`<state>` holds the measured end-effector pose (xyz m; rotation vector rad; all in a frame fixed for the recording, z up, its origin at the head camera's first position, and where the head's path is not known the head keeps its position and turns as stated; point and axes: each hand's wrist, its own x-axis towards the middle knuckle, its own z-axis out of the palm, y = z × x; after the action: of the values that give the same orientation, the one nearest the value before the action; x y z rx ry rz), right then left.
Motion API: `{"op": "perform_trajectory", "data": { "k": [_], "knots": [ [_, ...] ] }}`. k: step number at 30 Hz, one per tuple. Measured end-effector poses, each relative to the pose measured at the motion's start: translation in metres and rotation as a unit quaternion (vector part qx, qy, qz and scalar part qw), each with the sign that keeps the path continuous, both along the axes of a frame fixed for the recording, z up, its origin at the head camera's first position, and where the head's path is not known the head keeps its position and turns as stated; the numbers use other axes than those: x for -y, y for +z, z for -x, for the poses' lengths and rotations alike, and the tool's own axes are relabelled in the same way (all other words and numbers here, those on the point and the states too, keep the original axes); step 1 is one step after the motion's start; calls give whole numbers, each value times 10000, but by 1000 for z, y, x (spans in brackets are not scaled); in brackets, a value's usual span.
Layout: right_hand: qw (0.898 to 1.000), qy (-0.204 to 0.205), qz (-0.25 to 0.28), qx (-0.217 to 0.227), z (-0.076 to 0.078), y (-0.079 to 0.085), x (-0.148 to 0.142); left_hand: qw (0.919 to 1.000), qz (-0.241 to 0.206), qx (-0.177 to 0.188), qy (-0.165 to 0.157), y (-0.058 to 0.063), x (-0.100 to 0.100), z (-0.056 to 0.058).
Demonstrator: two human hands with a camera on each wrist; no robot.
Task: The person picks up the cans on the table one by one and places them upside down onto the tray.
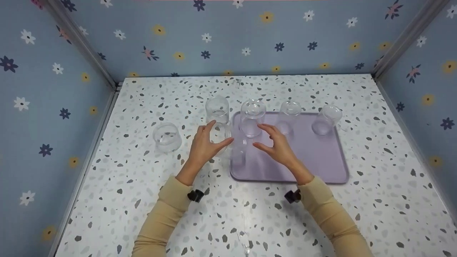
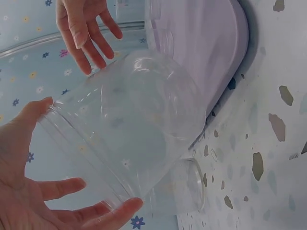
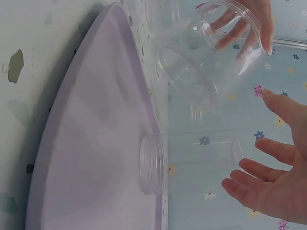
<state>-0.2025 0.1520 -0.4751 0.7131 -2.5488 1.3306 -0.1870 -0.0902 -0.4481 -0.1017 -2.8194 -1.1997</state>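
Observation:
My left hand [image 1: 204, 147] grips a clear jar [image 2: 129, 115] at its ridged rim, thumb on one side and fingers on the other. The jar is tilted, its rounded base pointing toward the lilac tray [image 1: 292, 167], and overlaps the tray's left edge in the head view. My right hand [image 1: 280, 147] is held over the tray with thumb and fingers spread, nothing between them. Near its fingertips stands another clear jar [image 1: 252, 119], and in the right wrist view a jar [image 3: 152, 163] rests with its threaded rim down on the tray.
Two more clear jars, a narrow one [image 1: 290, 116] and one at the right corner [image 1: 326, 119], stand along the tray's back edge. Behind my left hand is a clear jar [image 1: 217, 107] on the speckled table [image 1: 142, 200]. A shorter clear jar [image 1: 167, 138] sits farther left. Flowered panels [image 1: 228, 39] enclose the table.

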Motion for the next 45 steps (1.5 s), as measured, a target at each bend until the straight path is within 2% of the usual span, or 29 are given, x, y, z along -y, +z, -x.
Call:
{"op": "perform_trajectory", "data": {
  "k": [5, 10, 16, 19, 23, 25, 30, 33, 36, 40, 45],
  "knots": [
    [9986, 49, 421, 304, -5, -2, -1, 9997, -231, 31, 4, 1, -4, -6],
    [9938, 77, 810, 759, -11, 1, -2, 9991, -410, -105, 20, -1, -6, -12],
    [9777, 355, 1438, 1487, -23, 19, 0, 9957, -904, -217, -5, -4, -8, -16],
    [9712, 410, 1613, 1705, -27, 25, 1, 9933, -1125, -246, -53, -5, -9, -18],
    [9641, 532, 1903, 1774, -28, 20, 0, 9905, -1337, -289, -148, -7, -11, -20],
    [9605, 595, 2004, 1835, -26, 12, -2, 9891, -1421, -313, -217, -8, -12, -21],
    [9471, 582, 2193, 2270, -22, -5, -6, 9843, -1641, -458, -456, -12, -15, -23],
    [9382, 645, 2300, 2505, -24, -6, -7, 9802, -1767, -625, -645, -12, -16, -25],
    [9276, 809, 2433, 2716, -25, -6, -8, 9737, -1979, -767, -831, 1, -18, -32],
    [9055, 1106, 2775, 3015, -27, -6, -8, 9644, -2277, -898, -1003, 15, -21, -39],
    [8776, 1341, 3180, 3327, -28, -5, -8, 9621, -2361, -818, -1089, -8, -19, -31]
  ]
}}
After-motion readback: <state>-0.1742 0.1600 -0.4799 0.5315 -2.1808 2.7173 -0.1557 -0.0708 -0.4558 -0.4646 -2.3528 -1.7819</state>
